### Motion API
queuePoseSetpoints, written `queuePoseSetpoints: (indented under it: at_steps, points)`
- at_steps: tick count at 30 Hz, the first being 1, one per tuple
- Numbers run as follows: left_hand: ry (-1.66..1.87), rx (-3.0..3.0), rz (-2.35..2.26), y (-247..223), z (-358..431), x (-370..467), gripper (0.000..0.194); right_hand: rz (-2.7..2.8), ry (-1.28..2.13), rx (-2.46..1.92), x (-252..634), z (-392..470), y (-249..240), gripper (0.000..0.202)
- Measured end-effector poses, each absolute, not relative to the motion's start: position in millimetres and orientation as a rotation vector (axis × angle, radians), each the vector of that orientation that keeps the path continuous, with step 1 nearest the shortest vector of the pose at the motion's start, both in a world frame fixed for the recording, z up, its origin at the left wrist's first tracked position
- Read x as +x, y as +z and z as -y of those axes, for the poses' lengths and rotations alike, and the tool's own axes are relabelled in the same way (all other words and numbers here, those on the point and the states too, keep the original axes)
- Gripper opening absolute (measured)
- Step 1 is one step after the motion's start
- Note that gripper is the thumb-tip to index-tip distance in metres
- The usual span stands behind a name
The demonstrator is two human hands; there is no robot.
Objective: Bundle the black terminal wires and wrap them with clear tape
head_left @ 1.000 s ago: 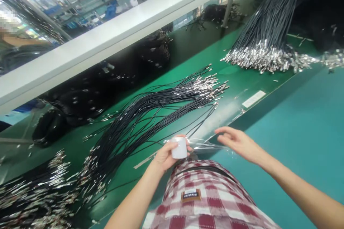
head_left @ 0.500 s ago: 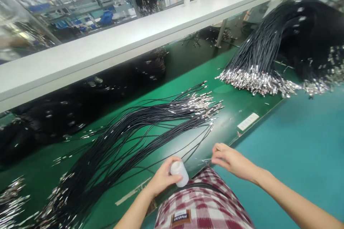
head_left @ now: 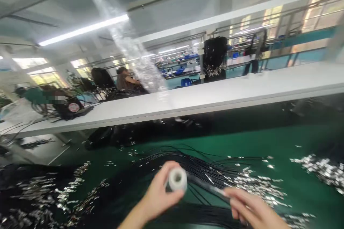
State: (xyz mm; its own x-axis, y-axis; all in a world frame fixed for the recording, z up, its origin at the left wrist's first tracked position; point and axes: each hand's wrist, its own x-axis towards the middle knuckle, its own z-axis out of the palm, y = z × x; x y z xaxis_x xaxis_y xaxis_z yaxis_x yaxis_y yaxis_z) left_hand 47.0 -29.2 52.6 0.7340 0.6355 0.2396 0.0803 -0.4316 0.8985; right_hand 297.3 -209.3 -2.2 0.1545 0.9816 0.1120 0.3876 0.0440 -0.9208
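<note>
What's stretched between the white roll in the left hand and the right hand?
In the head view, a blurred strip runs from the white roll in the left hand to the right hand, over black wires.

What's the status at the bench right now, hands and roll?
Left hand grips small white roll, core facing camera. Right hand pinches a blurred strip running from the roll. Black wires with metal terminals on green bench beneath.

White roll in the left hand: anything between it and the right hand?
Nothing solid visible. The left hand holds the white roll; a blurred strip runs from it to the right hand, above the black wires on the green table.
</note>
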Motion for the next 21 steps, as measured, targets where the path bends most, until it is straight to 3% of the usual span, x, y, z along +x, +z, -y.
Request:
queuePoseSetpoints:
  at_steps: [4, 9, 14, 21]
  points:
    - [1.177, 2.041, -0.519, 173.8, -48.5, 81.0, 0.053, 1.450, 0.526, -1.312, 310.1, 117.8, 112.5, 0.040]
    - [1.330, 1.944, -0.552, 217.6, -152.1, 119.3, 0.062, 1.398, 0.172, -1.445, 323.1, 21.0, 185.4, 0.027]
    - [1.273, 1.891, -0.554, 201.5, -189.4, 134.2, 0.064, 1.323, 0.008, -1.632, 348.1, -6.3, 189.6, 0.022]
    - [1.516, 2.255, -0.601, 187.8, -165.1, 105.8, 0.076, 1.021, -0.104, -1.485, 377.6, 62.8, 139.1, 0.054]
